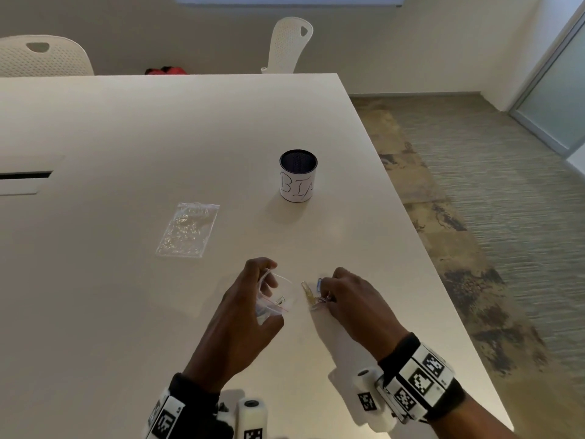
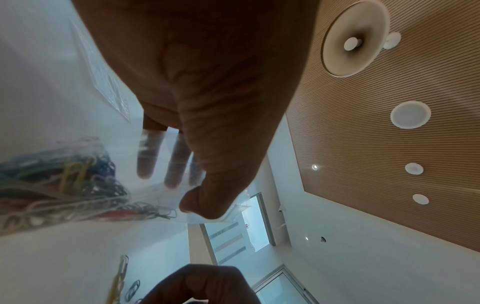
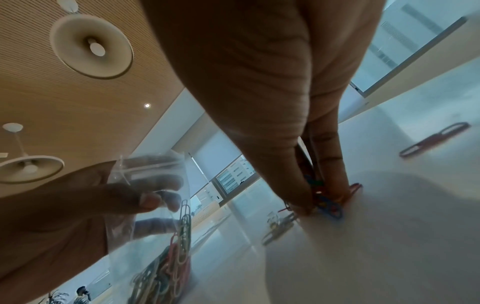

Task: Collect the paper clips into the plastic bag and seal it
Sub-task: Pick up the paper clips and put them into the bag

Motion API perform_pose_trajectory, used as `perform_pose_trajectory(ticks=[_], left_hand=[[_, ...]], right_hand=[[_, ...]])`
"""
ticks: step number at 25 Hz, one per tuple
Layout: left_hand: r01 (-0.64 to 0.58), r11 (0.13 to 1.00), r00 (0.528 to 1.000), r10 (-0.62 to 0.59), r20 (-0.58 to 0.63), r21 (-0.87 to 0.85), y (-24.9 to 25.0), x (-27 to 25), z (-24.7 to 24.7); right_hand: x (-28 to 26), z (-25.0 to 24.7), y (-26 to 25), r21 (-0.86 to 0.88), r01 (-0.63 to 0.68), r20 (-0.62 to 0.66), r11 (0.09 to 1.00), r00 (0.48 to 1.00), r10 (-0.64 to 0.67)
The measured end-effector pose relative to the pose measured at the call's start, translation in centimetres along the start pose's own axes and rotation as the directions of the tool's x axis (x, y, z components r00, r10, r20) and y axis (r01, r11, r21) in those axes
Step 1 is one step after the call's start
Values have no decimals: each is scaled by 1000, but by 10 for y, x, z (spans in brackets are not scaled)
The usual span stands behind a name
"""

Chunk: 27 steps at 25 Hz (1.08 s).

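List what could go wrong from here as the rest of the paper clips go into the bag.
1. The left hand holds the plastic bag open by its mouth, already part full; if it tips or the grip slips, clips could spill onto the table.
2. The right hand pinches a bunch of paper clips; some may drop on the way across.
3. A red clip lies apart from the bunch and could be missed before sealing.
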<state>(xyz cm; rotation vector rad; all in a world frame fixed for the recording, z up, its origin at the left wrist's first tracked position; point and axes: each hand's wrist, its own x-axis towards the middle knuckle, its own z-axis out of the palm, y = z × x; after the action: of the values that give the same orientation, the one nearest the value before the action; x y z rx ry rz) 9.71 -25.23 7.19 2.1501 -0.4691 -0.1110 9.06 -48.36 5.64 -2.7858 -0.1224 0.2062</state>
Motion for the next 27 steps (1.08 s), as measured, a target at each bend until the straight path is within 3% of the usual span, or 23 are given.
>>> perform_pose_trajectory(ticks=[4, 7, 10, 13, 18, 21, 24, 27], left_hand=[[7, 1000, 1000, -7, -7, 3, 3, 2, 8], [3, 1000, 1000, -2, -19, 9, 4, 7, 14], [-6, 1000, 999, 6, -40, 16, 5, 9, 20], [-4, 1000, 999, 5, -47, 17, 5, 11, 22], [6, 1000, 998, -5, -66, 16, 7, 12, 21], [12, 999, 997, -10, -75, 31, 5, 9, 20], [-1, 1000, 996, 3, -92, 25, 5, 8, 19], [1, 1000, 996, 0, -94, 17, 5, 6, 17]], right_hand=[[13, -14, 13, 102, -15, 10, 995, 1000, 14], [14, -29, 27, 300, -50, 26, 953, 999, 44], [7, -53, 28, 641, -125, 69, 757, 992, 106], [0, -75, 12, 783, -40, 23, 621, 999, 34], [9, -75, -31, 618, 221, -84, 754, 973, -216], [15, -70, -43, 473, 327, -80, 818, 941, -330], [16, -80, -36, 492, 295, -96, 819, 953, -286], [14, -89, -3, 491, 166, -111, 855, 986, -128]])
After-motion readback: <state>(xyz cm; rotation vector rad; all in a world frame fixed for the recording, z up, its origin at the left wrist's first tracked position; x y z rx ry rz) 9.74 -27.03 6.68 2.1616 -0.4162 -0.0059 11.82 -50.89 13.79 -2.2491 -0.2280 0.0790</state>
